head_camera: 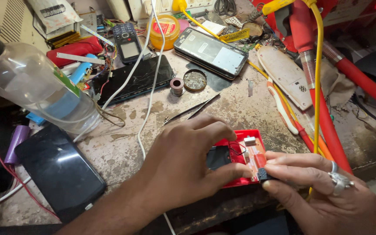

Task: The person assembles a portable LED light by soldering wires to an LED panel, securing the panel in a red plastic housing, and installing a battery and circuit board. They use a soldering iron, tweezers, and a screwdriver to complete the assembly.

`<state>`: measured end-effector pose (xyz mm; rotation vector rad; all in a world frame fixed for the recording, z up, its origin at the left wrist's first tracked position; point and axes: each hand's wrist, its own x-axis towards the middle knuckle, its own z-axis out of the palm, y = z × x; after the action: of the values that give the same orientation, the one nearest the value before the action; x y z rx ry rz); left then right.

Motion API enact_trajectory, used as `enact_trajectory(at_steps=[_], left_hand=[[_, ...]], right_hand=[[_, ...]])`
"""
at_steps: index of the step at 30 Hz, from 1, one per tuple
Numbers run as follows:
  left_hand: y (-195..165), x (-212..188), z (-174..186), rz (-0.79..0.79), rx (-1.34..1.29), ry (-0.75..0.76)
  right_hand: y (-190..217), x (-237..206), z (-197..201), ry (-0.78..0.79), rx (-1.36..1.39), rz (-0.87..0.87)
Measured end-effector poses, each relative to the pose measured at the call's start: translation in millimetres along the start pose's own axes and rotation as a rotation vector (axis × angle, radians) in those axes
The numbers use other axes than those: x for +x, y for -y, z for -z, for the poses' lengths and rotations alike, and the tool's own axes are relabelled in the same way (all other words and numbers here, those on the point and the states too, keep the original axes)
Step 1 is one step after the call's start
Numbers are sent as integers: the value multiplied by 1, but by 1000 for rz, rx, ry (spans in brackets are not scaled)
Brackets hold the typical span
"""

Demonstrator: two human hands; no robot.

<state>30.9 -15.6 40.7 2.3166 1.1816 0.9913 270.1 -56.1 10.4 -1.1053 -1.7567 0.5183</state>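
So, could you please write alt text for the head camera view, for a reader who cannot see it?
Two hands, left hand and right hand, hold a small opened red device with exposed wiring at the edge of a worn workbench. Around it lie dismantled phones, tweezers, a clear plastic bottle and a yellow cable.

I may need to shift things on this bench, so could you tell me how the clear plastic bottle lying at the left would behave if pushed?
The clear plastic bottle lies on its side, so it would probably roll. It looks nearly empty, hence likely light.
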Motion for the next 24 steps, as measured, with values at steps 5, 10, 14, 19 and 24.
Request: enact_trajectory(at_steps=[5,10,14,19,24], left_hand=[[-2,3,-5,68,-2,1],[-8,5,-15,110,82,-56],[-6,7,-19,130,90,-29],[-2,8,-19,84,89,13],[3,9,-15,212,84,190]], right_hand=[[0,-1,-2,-34,-54,51],[2,0,-7,-77,-98,119],[5,-2,-10,-67,-175,171],[1,-2,-11,-63,-124,213],[-13,-1,-8,-13,-65,253]])
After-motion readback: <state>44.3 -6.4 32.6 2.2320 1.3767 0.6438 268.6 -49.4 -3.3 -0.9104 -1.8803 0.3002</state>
